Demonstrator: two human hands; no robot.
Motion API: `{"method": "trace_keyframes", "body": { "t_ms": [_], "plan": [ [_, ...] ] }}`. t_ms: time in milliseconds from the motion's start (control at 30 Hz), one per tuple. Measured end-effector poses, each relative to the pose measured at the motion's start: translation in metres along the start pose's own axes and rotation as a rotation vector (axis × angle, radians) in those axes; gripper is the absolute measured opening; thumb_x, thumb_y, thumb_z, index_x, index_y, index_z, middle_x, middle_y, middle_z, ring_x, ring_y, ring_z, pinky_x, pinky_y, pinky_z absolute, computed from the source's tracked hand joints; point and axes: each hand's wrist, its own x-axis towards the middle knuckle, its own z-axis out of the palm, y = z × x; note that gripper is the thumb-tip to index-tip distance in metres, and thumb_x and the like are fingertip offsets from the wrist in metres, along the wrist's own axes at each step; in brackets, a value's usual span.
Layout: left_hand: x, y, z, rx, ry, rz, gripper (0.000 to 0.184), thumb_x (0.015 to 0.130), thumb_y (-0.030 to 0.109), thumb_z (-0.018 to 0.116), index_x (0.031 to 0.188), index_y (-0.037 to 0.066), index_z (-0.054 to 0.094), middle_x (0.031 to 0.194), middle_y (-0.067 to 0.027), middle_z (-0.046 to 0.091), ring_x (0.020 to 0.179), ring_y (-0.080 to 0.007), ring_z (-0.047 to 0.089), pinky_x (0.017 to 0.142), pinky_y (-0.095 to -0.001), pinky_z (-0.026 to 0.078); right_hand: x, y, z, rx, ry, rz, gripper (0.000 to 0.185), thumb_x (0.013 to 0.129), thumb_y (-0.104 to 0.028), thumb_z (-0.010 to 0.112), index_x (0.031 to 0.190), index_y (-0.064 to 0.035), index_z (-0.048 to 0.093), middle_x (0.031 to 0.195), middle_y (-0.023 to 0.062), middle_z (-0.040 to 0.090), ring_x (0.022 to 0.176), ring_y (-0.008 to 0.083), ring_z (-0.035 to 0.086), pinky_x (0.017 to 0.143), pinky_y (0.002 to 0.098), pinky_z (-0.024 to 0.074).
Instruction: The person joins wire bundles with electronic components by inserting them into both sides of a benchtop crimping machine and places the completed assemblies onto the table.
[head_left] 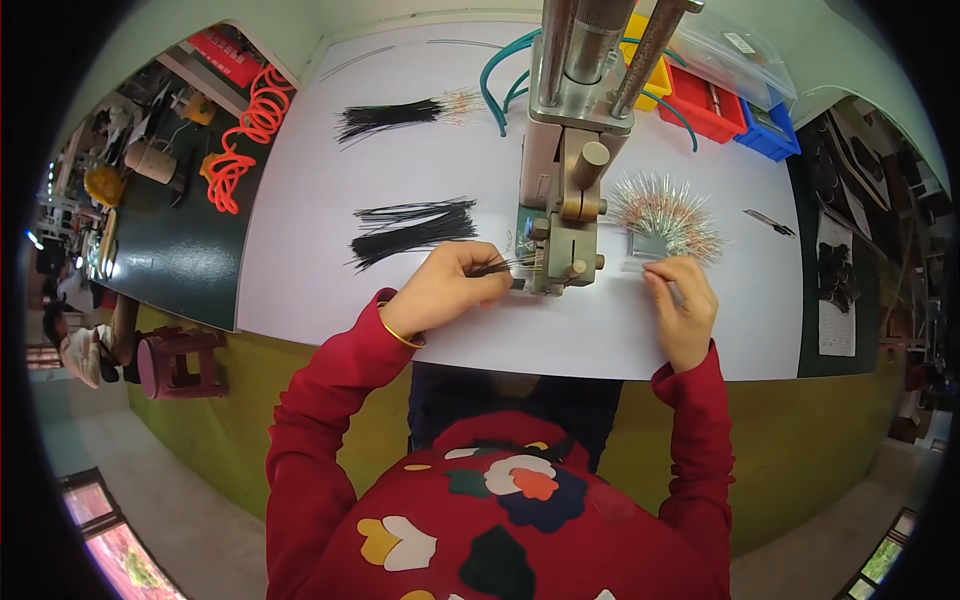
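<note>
Bright tabletop [310, 270], fisheye-bent edges, black corners, glare on green bench [190, 255]

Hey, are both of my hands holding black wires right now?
No, only the left hand holds black wires; the right hand is beside the fanned-out silvery wires.
</note>
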Motion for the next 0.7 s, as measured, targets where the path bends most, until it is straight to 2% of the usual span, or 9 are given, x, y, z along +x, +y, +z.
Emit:
{"method": "trace_keyframes", "body": {
  "t_ms": [100,200,233,300,367,433,467,567,700],
  "plan": [
    [-0.009,0.003,-0.003,-0.039,-0.03,-0.072,0.015,0.083,0.013,0.059,0.076,-0.001,0.059,0.062,-0.0005,0.055,0.058,-0.0049,0.049,0.056,-0.0207,0.039,-0.002,-0.001,0.001,-0.188,-0.031,-0.063,0.013,0.075,0.005,0.065,0.088,0.0013,0.063,0.082,0.0116,0.061,0.073,0.026,0.057,0.067,0.0311,0.0467],
    [-0.025,0.002,-0.003,-0.114,-0.028,-0.083,0.016,0.084,0.014,0.06,0.077,-0.001,0.059,0.063,-0.0001,0.056,0.059,-0.0043,0.049,0.056,-0.02,0.038,0.013,-0.006,-0.001,-0.443,0.096,-0.213,0.02,0.076,0.004,0.065,0.095,-0.0001,0.063,0.084,0.0131,0.06,0.073,0.0272,0.056,0.068,0.0308,0.0461],
    [-0.031,0.002,-0.003,-0.154,-0.018,-0.085,0.016,0.085,0.014,0.06,0.078,-0.001,0.059,0.063,0.0001,0.056,0.059,-0.0041,0.05,0.056,-0.0197,0.038,0.008,-0.01,0.0,-0.438,0.096,-0.214,0.02,0.076,0.004,0.065,0.095,-0.0001,0.063,0.084,0.0131,0.06,0.073,0.0272,0.056,0.068,0.0308,0.0461],
    [-0.046,0.002,0.003,-0.21,0.004,-0.09,0.017,0.086,0.015,0.06,0.079,-0.001,0.06,0.064,0.0,0.056,0.06,-0.0043,0.05,0.056,-0.0197,0.039,-0.015,-0.029,0.003,-0.147,-0.027,-0.137,0.024,0.076,0.001,0.065,0.1,-0.0007,0.061,0.087,0.0121,0.06,0.075,0.0241,0.057,0.07,0.0297,0.0459],
    [-0.061,0.0,0.013,-0.316,0.022,-0.095,0.019,0.088,0.016,0.06,0.081,-0.002,0.06,0.066,-0.0003,0.057,0.062,-0.0049,0.052,0.057,-0.0197,0.04,-0.04,-0.064,0.019,0.424,-0.299,0.244,0.027,0.079,0.0,0.065,0.105,0.001,0.058,0.087,0.0092,0.06,0.077,0.0183,0.057,0.071,0.0292,0.0464],
    [-0.068,-0.005,0.032,-0.313,0.026,-0.07,0.018,0.089,0.015,0.059,0.082,-0.002,0.06,0.067,-0.0011,0.058,0.062,-0.0054,0.052,0.058,-0.0201,0.041,-0.052,-0.093,0.041,0.891,-0.399,0.523,0.019,0.084,-0.001,0.061,0.103,0.0019,0.056,0.085,0.0079,0.06,0.073,0.0127,0.055,0.067,0.0265,0.0467],
    [-0.072,-0.006,0.038,-0.3,0.04,-0.04,0.018,0.089,0.015,0.059,0.084,-0.002,0.06,0.068,-0.0019,0.059,0.063,-0.0059,0.053,0.059,-0.0205,0.042,-0.056,-0.1,0.049,0.895,-0.4,0.51,0.019,0.084,-0.001,0.061,0.103,0.0019,0.056,0.085,0.0079,0.06,0.073,0.0127,0.055,0.067,0.0265,0.0467],
    [-0.078,-0.006,0.041,-0.199,0.058,0.027,0.018,0.091,0.014,0.057,0.087,-0.003,0.061,0.071,-0.0033,0.061,0.064,-0.0068,0.054,0.06,-0.0215,0.044,-0.068,-0.112,0.074,1.098,-0.271,0.684,0.011,0.088,-0.003,0.058,0.097,0.0024,0.053,0.082,0.0085,0.059,0.066,0.0111,0.054,0.062,0.0236,0.0457],
    [-0.078,-0.005,0.017,0.015,0.069,0.1,0.02,0.093,0.014,0.053,0.09,-0.003,0.063,0.074,-0.005,0.064,0.066,-0.0083,0.056,0.062,-0.0237,0.047,-0.071,-0.105,0.072,1.131,-0.216,0.707,0.008,0.09,-0.005,0.057,0.09,0.0015,0.052,0.079,0.0089,0.058,0.061,0.0108,0.054,0.057,0.0223,0.0454]
  ]
}}
